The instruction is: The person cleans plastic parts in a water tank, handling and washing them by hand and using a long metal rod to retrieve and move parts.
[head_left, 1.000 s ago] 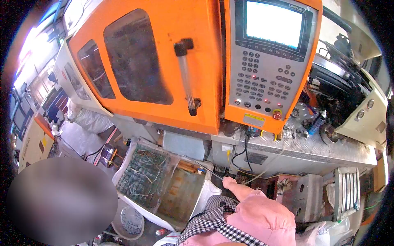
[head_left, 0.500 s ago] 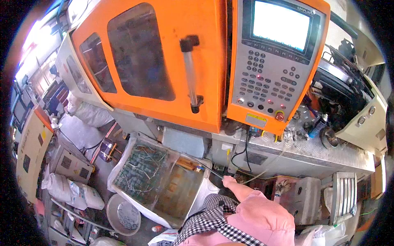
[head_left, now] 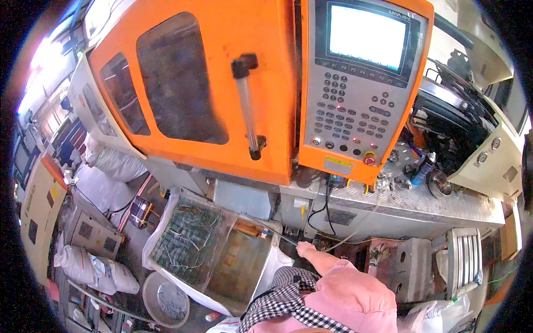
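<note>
My right hand (head_left: pixel 304 250) reaches forward from a pink sleeve, its fingers wrapped round the near end of a thin rod (head_left: pixel 286 237). The rod slants up and left over the corner of a tub lined with white sheeting (head_left: pixel 268 277). In the tub's left half lie dark green moulded pieces with pale branching sprues (head_left: pixel 186 236). Its right half shows a brownish bottom, with a wooden piece (head_left: pixel 250 228) near the far edge. What the rod's far end touches is too small to tell. My left hand is out of view.
An orange machine with a windowed door (head_left: pixel 266 105) and a control panel (head_left: pixel 355 105) stands in front. A round basin (head_left: pixel 152 297) and white sacks (head_left: pixel 114 276) are at left. A spray can (head_left: pixel 424 169) stands on the metal ledge; a slatted metal frame (head_left: pixel 465 258) is at right.
The view has shifted slightly, so the machine sits a little further left. My right hand keeps its hold on the rod, in nearly the same place by the tub.
</note>
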### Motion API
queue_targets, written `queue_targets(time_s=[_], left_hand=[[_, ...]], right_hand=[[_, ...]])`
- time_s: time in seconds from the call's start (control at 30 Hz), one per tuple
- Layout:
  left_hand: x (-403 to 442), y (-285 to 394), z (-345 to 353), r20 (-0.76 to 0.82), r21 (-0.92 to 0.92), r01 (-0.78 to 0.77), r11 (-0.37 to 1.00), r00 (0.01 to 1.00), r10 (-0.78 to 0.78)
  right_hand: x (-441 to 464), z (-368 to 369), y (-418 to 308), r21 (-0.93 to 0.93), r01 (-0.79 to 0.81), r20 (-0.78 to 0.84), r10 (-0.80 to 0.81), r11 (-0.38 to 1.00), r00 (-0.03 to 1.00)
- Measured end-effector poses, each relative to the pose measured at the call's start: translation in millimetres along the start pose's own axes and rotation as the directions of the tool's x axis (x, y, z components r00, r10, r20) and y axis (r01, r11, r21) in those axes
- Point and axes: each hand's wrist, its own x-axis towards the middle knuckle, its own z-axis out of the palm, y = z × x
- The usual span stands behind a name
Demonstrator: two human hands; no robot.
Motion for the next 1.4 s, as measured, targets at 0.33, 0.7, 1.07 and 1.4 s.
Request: queue_targets(time_s=[0.33,0.7,1.07,1.4], left_hand=[[-0.5,-5.4,2.4,0.003,-0.01,0.005,1.0,1.0,-0.005],[-13.3,-28.1,5.5,-0.017,-0.057,0.029,0.998,0.999,-0.03],[-132.1,-192.5,11.1,-0.124,-0.262,0.034,0.964,0.99,-0.069],[-154.9,-197.3,25.9,-0.088,-0.496,0.244,0.833,0.941,-0.328]], right_hand=[[-1.0,-0.3,1.9,0.032,0.03,-0.052,-0.028,0.999,0.998],[-12.6,-12.9,-2.2,-0.008,0.025,-0.015,-0.025,1.0,1.0],[9.6,-5.9,6.8,-0.068,0.152,-0.097,-0.159,0.986,0.983],[5.1,-7.5,11.3,-0.172,0.16,-0.061,-0.173,0.972,0.983]])
